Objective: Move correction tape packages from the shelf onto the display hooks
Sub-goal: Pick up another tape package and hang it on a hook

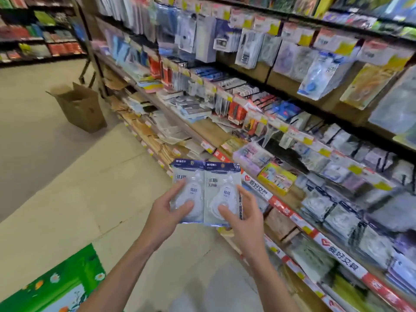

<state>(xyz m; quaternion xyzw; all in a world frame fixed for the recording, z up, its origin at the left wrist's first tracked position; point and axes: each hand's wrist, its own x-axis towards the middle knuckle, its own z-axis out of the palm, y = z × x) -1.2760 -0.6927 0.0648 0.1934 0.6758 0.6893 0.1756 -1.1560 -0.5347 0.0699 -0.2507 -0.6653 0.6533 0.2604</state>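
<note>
Two correction tape packages (204, 190), two hands (165, 212), one cardboard box (81, 106)

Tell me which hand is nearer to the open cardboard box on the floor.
Left. The left hand holds a correction tape package on the side towards the cardboard box, which stands farther up the aisle; the right hand is beyond it, beside the shelves.

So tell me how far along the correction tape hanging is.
Done: cannot tell; the hanging stock is too blurred to identify. In hand: the left hand and right hand each hold a correction tape package, off the shelf. Left: hang both on the display hooks.
</note>
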